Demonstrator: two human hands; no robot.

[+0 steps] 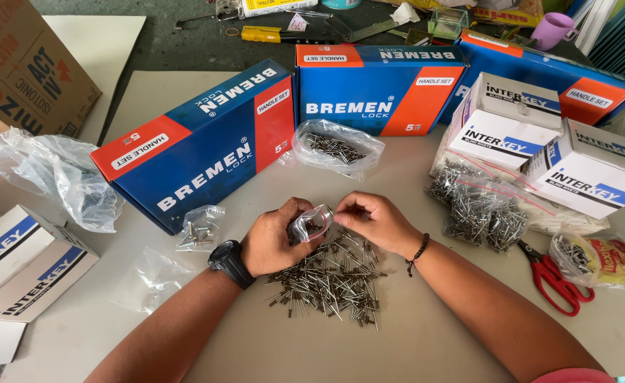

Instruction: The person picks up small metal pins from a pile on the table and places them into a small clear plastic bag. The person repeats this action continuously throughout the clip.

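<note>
Head view, left hand (275,237) – right hand (373,218) pinching small bag (310,223)

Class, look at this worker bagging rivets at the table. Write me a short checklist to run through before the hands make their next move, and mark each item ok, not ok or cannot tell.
1. Small clear bag gripped by the left hand: ok.
2. Bag mouth held open toward the right hand: ok.
3. Right hand's fingertips at the bag mouth: ok.
4. Loose rivet pile lies just below both hands, within easy reach: ok.
5. Number of rivets already in the bag: cannot tell.
6. Red scissors lie apart from the hands, blades shut: ok.
</note>
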